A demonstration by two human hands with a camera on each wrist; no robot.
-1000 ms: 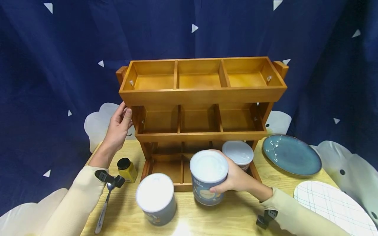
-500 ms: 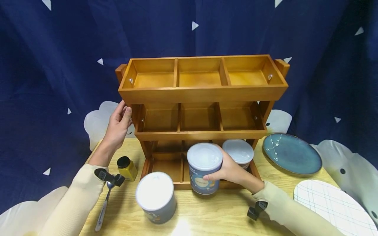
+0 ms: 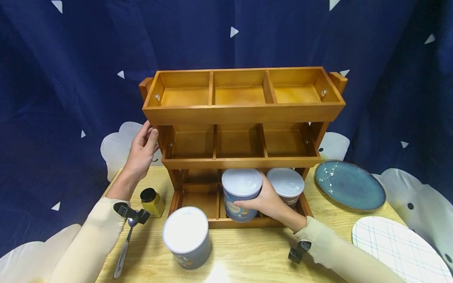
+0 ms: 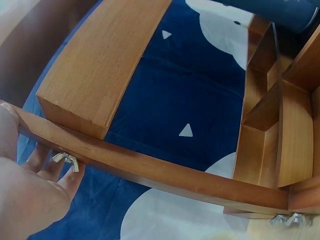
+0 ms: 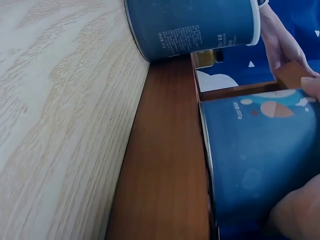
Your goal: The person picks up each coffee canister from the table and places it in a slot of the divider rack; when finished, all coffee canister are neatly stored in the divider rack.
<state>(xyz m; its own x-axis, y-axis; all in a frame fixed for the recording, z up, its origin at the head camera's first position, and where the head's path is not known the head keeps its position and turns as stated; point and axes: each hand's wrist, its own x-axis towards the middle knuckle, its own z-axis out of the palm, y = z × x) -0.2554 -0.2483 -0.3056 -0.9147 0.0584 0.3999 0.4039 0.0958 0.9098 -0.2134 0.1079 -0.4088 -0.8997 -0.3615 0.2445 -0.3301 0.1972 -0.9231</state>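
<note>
A three-tier wooden rack (image 3: 244, 114) with divided trays stands in the middle of the head view. My left hand (image 3: 142, 152) grips its left side rail, and in the left wrist view several fingers (image 4: 42, 159) show below the rail beside a wing nut. A blue canister (image 3: 242, 188) with a whitish lid is gripped in my right hand (image 3: 268, 201), thumb across its front. It sits upright over the middle compartment of the bottom tray, close behind the front board. Beside it, a similar lidded canister (image 3: 285, 183) occupies the right compartment.
Another lidded canister (image 3: 187, 236) stands on the table in front of the rack. Left of the rack are a yellow jar (image 3: 154, 206) with a black cap and a spoon (image 3: 122, 253). A blue plate (image 3: 354, 186) and a white checked plate (image 3: 396, 243) lie at right.
My right hand has carried the blue canister away from me, from in front of the rack to over the bottom tray's middle compartment. My left hand stays on the rail.
</note>
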